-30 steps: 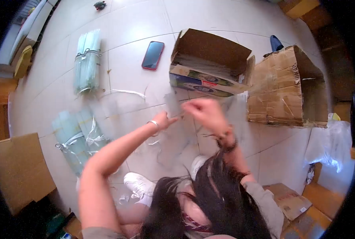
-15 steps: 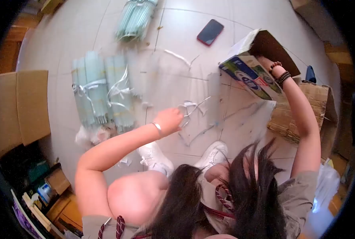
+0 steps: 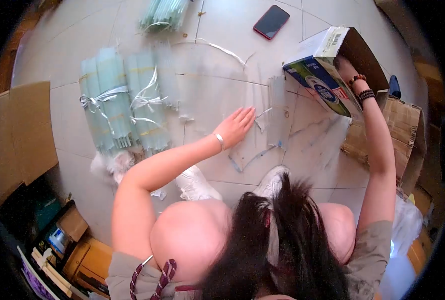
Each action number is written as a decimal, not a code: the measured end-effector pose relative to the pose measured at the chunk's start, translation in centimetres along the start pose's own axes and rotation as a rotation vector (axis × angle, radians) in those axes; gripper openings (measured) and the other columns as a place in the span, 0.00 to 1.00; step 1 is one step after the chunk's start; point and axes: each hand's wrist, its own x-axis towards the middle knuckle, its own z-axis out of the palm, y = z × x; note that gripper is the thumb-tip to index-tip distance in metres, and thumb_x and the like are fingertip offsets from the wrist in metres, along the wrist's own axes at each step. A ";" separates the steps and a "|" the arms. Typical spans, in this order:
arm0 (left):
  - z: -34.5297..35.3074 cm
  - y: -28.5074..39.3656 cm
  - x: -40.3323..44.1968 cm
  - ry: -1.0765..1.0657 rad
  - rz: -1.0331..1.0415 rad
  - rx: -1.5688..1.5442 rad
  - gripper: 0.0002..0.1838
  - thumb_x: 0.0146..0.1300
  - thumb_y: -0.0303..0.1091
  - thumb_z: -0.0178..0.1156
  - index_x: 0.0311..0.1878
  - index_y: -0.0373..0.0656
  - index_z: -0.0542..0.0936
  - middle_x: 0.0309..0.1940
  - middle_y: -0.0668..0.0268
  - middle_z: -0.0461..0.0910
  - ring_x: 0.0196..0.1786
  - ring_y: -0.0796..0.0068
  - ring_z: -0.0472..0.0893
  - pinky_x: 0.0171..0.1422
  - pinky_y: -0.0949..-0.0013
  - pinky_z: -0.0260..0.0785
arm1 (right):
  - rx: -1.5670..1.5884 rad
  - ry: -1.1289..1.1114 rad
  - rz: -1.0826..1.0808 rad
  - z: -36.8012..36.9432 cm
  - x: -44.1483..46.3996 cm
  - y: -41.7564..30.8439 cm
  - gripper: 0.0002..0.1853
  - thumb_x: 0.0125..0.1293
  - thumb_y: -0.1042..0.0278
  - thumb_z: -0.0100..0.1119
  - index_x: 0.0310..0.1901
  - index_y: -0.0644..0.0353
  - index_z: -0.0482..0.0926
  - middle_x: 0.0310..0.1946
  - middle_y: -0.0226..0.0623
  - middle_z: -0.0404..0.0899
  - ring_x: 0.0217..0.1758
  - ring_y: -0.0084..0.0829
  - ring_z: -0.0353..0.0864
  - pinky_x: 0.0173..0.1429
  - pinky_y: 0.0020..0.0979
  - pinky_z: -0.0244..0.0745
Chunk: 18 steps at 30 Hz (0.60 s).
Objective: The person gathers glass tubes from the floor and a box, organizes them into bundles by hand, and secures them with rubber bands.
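My left hand (image 3: pixel 236 127) lies palm down over the tiled floor with its fingers stretched out. Its fingertips are beside a white ribbon (image 3: pixel 264 118) and a translucent plastic piece (image 3: pixel 278 107). My right hand (image 3: pixel 347 69) reaches into a tilted blue, green and white carton (image 3: pixel 316 86); the carton hides its fingers and anything in them. To the left lie two bundles of pale green translucent strips: one bundle (image 3: pixel 105 92) tied with white ribbon, and another bundle (image 3: pixel 145 115) beside it, also with white ribbon around it.
A further pale green bundle (image 3: pixel 165 15) lies at the far side, with a phone (image 3: pixel 271 22) to its right. Brown cardboard (image 3: pixel 390 125) is by my right arm, and an open carton (image 3: pixel 20 140) stands at the left edge. Something white and fluffy (image 3: pixel 113 166) sits below the bundles.
My left hand has moved right and away from me, and its curled fingers have straightened. My right hand stays inside the carton. The whole view has shifted slightly.
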 end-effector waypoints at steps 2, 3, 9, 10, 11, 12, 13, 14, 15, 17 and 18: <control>-0.6 -0.4 2.6 0.002 0.045 -0.093 0.41 0.61 0.49 0.62 0.72 0.35 0.66 0.77 0.52 0.58 0.79 0.58 0.57 0.83 0.57 0.46 | -0.111 -0.053 0.063 -1.0 0.0 -1.0 0.27 0.66 0.52 0.61 0.61 0.61 0.76 0.57 0.54 0.80 0.59 0.56 0.78 0.63 0.47 0.74; 0.0 -0.4 4.1 0.038 0.027 -0.090 0.39 0.62 0.47 0.61 0.72 0.34 0.66 0.76 0.52 0.59 0.79 0.58 0.57 0.83 0.57 0.47 | -0.162 -0.079 0.089 -1.4 0.1 -1.6 0.26 0.66 0.53 0.61 0.60 0.61 0.77 0.57 0.55 0.80 0.59 0.57 0.79 0.63 0.47 0.74; 1.8 -2.4 6.5 0.061 -0.053 -0.259 0.29 0.68 0.38 0.54 0.68 0.33 0.69 0.72 0.51 0.64 0.77 0.54 0.60 0.81 0.56 0.51 | -0.013 -0.130 0.186 -4.5 -1.4 -1.9 0.32 0.61 0.59 0.69 0.64 0.63 0.74 0.62 0.52 0.77 0.65 0.48 0.77 0.70 0.40 0.70; 1.5 -2.9 5.8 0.084 -0.101 -0.428 0.28 0.68 0.36 0.54 0.68 0.33 0.69 0.71 0.51 0.65 0.76 0.53 0.61 0.81 0.56 0.52 | -0.045 -0.061 0.240 -6.6 -2.9 -4.2 0.33 0.59 0.59 0.71 0.64 0.64 0.73 0.61 0.52 0.78 0.64 0.46 0.78 0.69 0.39 0.71; 1.3 -3.2 4.9 0.106 -0.152 -0.598 0.27 0.68 0.35 0.54 0.67 0.32 0.69 0.70 0.51 0.66 0.76 0.52 0.61 0.81 0.55 0.52 | -0.239 -0.001 0.290 -9.6 -4.4 -8.3 0.31 0.62 0.57 0.70 0.62 0.65 0.76 0.59 0.51 0.81 0.60 0.43 0.81 0.66 0.37 0.73; 1.4 -3.6 3.7 0.185 -0.294 -0.657 0.28 0.68 0.33 0.55 0.69 0.32 0.67 0.71 0.50 0.64 0.76 0.51 0.60 0.81 0.55 0.52 | -0.045 0.460 0.185 -9.3 -6.0 -7.6 0.25 0.66 0.56 0.67 0.58 0.65 0.79 0.53 0.47 0.84 0.55 0.39 0.84 0.60 0.36 0.76; 1.4 -4.0 2.0 0.260 -0.434 -0.713 0.29 0.68 0.32 0.56 0.70 0.31 0.65 0.72 0.48 0.63 0.77 0.50 0.59 0.81 0.55 0.52 | 0.258 0.598 0.148 -11.3 -8.1 -12.2 0.20 0.71 0.57 0.61 0.54 0.65 0.82 0.49 0.43 0.86 0.51 0.32 0.85 0.56 0.31 0.77; 1.5 -4.1 0.5 0.333 -0.575 -0.765 0.31 0.68 0.31 0.56 0.71 0.30 0.63 0.73 0.47 0.61 0.77 0.48 0.58 0.81 0.55 0.52 | 0.489 0.734 0.242 -12.2 -10.6 -18.1 0.16 0.74 0.60 0.57 0.52 0.64 0.82 0.46 0.40 0.86 0.50 0.28 0.85 0.56 0.29 0.77; 1.6 -3.9 -0.8 0.359 -0.624 -0.691 0.33 0.67 0.31 0.58 0.73 0.29 0.59 0.74 0.46 0.58 0.78 0.47 0.56 0.81 0.55 0.51 | 0.725 0.654 0.149 -11.4 -12.6 -21.9 0.16 0.74 0.61 0.57 0.53 0.64 0.82 0.45 0.40 0.86 0.50 0.28 0.84 0.58 0.29 0.77; 1.7 -3.1 -2.7 0.426 -0.717 -0.539 0.40 0.67 0.30 0.60 0.75 0.27 0.52 0.77 0.43 0.51 0.79 0.45 0.53 0.82 0.54 0.49 | 0.945 0.457 -0.024 -7.9 -13.0 -27.9 0.15 0.74 0.65 0.54 0.55 0.63 0.81 0.47 0.39 0.85 0.53 0.30 0.83 0.60 0.32 0.77; 2.1 -2.4 -3.3 0.405 -0.771 -0.539 0.43 0.66 0.32 0.61 0.76 0.26 0.49 0.78 0.42 0.48 0.80 0.45 0.51 0.82 0.54 0.48 | 0.912 0.265 -0.210 -4.3 -11.9 -29.2 0.17 0.74 0.63 0.56 0.58 0.64 0.78 0.53 0.40 0.83 0.56 0.30 0.81 0.60 0.32 0.76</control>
